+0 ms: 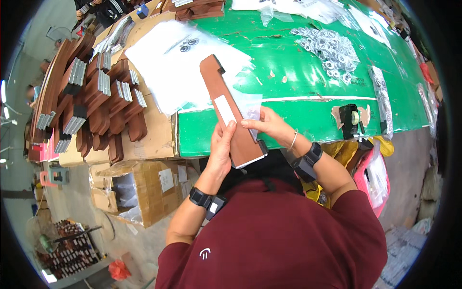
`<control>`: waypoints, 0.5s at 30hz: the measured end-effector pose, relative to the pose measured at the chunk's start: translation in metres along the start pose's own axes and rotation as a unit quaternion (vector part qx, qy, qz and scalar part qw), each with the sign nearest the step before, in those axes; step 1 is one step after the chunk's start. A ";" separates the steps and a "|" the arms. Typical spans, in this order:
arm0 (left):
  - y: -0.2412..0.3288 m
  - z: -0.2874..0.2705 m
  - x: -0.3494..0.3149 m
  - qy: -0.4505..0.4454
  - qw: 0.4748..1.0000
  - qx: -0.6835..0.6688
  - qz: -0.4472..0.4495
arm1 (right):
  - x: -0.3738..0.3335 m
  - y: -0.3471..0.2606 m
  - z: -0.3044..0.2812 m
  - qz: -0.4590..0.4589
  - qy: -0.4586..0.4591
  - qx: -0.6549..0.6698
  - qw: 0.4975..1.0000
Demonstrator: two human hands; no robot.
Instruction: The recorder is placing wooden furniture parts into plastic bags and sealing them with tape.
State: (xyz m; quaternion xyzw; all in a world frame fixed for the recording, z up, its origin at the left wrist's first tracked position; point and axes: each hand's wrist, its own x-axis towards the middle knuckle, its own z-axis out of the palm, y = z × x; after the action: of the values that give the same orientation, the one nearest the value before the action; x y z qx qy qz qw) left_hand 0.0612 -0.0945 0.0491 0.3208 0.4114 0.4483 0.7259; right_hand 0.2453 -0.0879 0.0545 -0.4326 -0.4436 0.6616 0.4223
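Observation:
Between my hands is a long flat brown piece (246, 147), notched at its far end, tilted over the near edge of the green table (269, 115). A white label (224, 110) sits on its upper face. My left hand (220, 150) grips its left edge, thumb on top by the label. From the other side my right hand (272, 126) holds the right edge, its thumb pressed on the face and its other fingers mostly hidden. A clear plastic packet (251, 104) shows beside the piece at my right fingers; I cannot tell whether they hold it.
Brown pieces with silvery ends (98, 89) are stacked at left. White plastic bags (166, 60) lie beyond my hands. Farther right are a heap of small clear packets (329, 52) and a black tape dispenser (350, 120). Below stand a cardboard box (154, 192) and a pink basket (362, 177).

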 end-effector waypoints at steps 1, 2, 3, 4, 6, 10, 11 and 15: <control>-0.003 -0.001 0.000 0.003 1.000 -0.001 0.004 | 0.004 -0.005 0.002 0.007 -0.021 -0.007 1.000; -0.005 -0.005 0.000 0.002 0.999 -0.029 0.016 | 0.006 -0.014 0.004 0.005 -0.030 -0.010 0.999; -0.005 -0.012 -0.006 0.015 0.997 -0.060 0.036 | 0.009 -0.026 0.014 0.051 -0.046 -0.077 0.995; 0.002 -0.009 -0.015 0.052 0.996 -0.068 0.027 | 0.019 -0.036 0.021 0.088 -0.071 -0.150 0.982; -0.003 -0.008 -0.026 0.059 0.995 -0.078 0.027 | 0.024 -0.025 0.016 -0.024 -0.092 -0.190 0.977; -0.023 -0.008 -0.006 -0.012 0.968 0.234 0.088 | 0.012 -0.057 -0.035 0.055 -0.106 -0.178 0.977; -0.029 -0.022 -0.010 -0.007 0.967 0.238 0.089 | 0.020 -0.065 -0.033 0.091 -0.128 -0.169 0.973; -0.015 -0.055 -0.044 0.057 0.931 0.329 0.148 | 0.066 -0.070 -0.050 0.152 -0.234 -0.239 0.930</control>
State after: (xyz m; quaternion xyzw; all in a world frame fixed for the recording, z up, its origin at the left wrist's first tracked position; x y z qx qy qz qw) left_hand 0.0074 -0.1351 0.0247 0.5731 0.5243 0.4074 0.4803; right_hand 0.2871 0.0035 0.0968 -0.4163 -0.6037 0.6746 0.0846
